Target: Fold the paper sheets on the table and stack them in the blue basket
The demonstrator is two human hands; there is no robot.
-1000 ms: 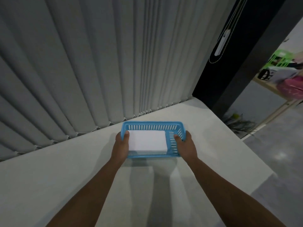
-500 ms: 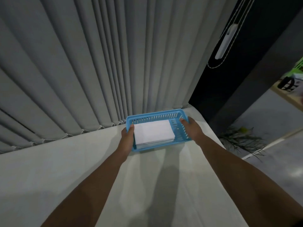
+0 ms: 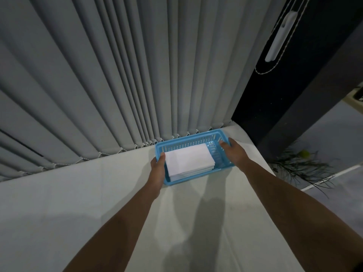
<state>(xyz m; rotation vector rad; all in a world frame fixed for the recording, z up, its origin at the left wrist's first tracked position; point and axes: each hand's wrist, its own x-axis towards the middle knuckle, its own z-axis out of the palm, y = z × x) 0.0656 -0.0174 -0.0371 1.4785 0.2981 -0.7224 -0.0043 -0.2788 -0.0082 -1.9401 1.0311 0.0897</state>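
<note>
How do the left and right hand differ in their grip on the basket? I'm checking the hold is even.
The left hand holds the basket's near-left part, beside the paper stack; the right hand holds the far-right corner, over the bare part of the floor. The left thumb lies along the stack's edge; the right-hand finger that hooks over the rim is well clear of the paper. Both grip the rim with arms stretched out.

Only the two arms and hands of the person are visible. Both forearms are bare up to the lower edge of the picture, and no sleeve covers them. The left hand (image 3: 157, 169) and the right hand (image 3: 234, 152) are bare too. The light is dim, so small details on the fingers cannot be told.
</note>
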